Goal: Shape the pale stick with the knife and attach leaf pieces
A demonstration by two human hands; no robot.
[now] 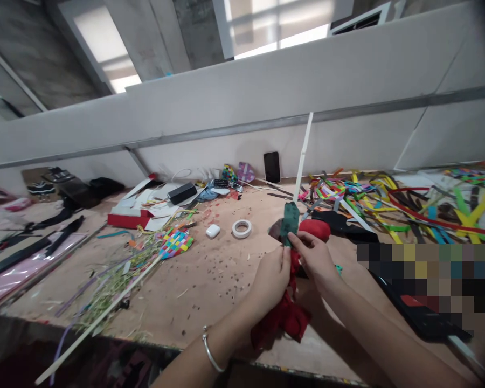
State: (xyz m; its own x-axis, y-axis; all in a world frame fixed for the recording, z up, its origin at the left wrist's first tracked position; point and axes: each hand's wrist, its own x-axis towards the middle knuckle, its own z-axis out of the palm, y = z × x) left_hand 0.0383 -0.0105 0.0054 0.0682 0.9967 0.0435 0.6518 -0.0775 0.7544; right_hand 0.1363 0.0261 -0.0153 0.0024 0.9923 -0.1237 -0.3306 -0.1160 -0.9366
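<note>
Near the table's middle, my left hand (270,274) and my right hand (314,257) meet, thumbs and fingers pinched together. Between their fingertips is a dark green strip (291,218), which looks like cloth or thin sheet; I cannot tell which. From behind its top a pale flat stick (304,151) points up and away. Red cloth (293,320) hangs below my hands, partly hidden by them, and a rounded red piece (315,229) shows behind the right hand. A dark brown piece (275,229) sits just left of the strip.
A tape roll (241,229) and a small white case (213,231) lie left of my hands. Further left is a woven colourful paddle shape (178,242) on a long stick. Coloured strips (388,205) pile up at right. A phone (272,167) leans on the white partition (226,102).
</note>
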